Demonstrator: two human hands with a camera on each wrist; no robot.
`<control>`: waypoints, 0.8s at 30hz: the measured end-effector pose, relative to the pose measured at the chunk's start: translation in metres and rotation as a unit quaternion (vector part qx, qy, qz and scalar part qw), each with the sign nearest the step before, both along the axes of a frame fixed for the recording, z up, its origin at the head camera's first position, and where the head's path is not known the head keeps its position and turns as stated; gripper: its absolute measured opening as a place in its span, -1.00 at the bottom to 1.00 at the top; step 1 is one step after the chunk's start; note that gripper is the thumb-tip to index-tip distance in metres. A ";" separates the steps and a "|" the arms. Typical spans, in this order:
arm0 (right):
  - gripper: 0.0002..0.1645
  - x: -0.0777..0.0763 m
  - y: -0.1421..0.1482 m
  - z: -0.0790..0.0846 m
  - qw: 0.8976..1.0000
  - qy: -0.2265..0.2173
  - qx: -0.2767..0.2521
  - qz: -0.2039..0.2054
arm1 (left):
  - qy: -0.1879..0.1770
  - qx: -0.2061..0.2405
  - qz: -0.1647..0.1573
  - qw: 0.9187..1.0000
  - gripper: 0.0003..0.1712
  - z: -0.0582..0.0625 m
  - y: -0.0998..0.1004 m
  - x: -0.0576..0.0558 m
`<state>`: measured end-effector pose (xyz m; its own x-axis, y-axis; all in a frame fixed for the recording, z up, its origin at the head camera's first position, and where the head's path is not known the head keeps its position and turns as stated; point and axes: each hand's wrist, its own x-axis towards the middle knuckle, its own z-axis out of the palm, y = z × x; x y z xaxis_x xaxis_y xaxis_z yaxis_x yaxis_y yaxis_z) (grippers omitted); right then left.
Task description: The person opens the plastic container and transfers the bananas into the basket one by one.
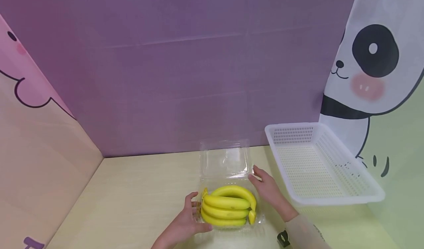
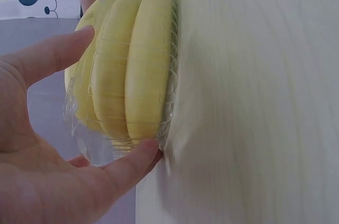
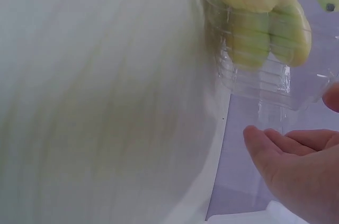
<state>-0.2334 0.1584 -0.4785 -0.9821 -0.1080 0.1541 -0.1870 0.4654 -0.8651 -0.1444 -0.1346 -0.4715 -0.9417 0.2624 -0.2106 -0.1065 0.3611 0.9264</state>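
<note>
A bunch of yellow bananas (image 1: 225, 203) lies in the base of a clear plastic clamshell box (image 2: 108, 123). The box's transparent lid (image 1: 225, 160) stands raised at the back. My left hand (image 1: 183, 223) holds the box's near left corner, with the thumb along the front and the fingers at the left side. In the left wrist view, one fingertip touches the box's lower edge. My right hand (image 1: 267, 188) is at the right edge of the lid, near the hinge. Its thumb and fingers stand apart in the right wrist view; whether they touch the clear plastic is hard to tell.
To the right of the box sits a white perforated plastic basket (image 1: 291, 182), beside a panda-printed wall panel (image 1: 364, 94). A purple backdrop (image 1: 165, 94) rises behind the pale wooden table (image 1: 132, 197). A pink and beige panel (image 1: 39, 149) borders the left side.
</note>
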 end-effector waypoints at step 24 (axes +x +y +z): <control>-0.38 0.011 -0.002 0.012 0.998 -0.005 0.067 0.004 | -0.012 0.014 -0.002 1.000 0.32 -0.004 0.000 -0.003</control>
